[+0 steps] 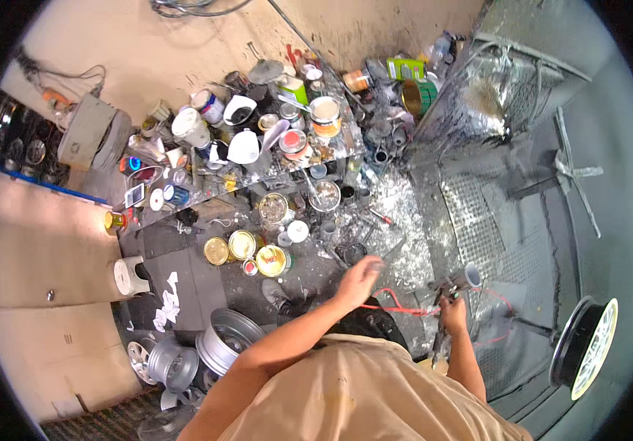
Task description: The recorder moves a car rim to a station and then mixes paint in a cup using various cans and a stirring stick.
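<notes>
In my right hand (451,314) is a spray gun (450,285) with a grey cup on top; the fingers are wrapped round its handle. A thin red hose (397,305) trails beside the gun toward my body. My left hand (360,281) is raised in front of me, left of the gun, above the paint-spattered floor. Its fingertips are smeared by motion, and nothing can be made out in them. A wheel rim (594,349) with a bright, pale face and dark barrel is mounted on a stand at the far right.
A cluttered bench (206,187) bears paint cans, cups and bottles. Several opened gold cans (242,245) stand on the floor before it. More silver rims (228,339) lie at the left, near a white stool (131,276). A metal grate (472,224) lies right of centre.
</notes>
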Motion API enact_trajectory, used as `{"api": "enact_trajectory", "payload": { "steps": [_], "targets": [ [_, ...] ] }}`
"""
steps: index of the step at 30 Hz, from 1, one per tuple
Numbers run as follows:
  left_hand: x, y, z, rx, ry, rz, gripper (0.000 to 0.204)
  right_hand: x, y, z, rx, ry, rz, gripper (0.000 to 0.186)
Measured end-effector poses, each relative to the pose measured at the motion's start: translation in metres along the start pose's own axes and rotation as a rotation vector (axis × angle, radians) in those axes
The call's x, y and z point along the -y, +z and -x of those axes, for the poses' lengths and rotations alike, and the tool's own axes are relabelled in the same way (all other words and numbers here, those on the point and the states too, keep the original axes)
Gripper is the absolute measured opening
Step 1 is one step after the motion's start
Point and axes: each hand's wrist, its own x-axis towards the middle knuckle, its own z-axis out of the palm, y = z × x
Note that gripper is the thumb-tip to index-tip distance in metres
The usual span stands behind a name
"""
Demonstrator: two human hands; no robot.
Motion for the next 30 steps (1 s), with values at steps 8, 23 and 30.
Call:
{"api": "enact_trajectory", "payload": {
  "steps": [8,23,30],
  "targets": [
    [-0.088,0.059,-0.002,0.476,0.305,-0.198,0.022,0.267,-0.083,-0.064,-0.185,-0.08,-0.803,0.024],
    [-0.107,-0.057,0.042,0.402,-0.077,0.478,0.024,0.464,0.021,0.02,-0.343,-0.417,-0.938,0.037],
    [-0.101,-0.087,0.057,0.435,-0.239,0.586,0.028,0.473,0.056,0.033,-0.312,-0.306,-0.831,0.031]
  ]
}}
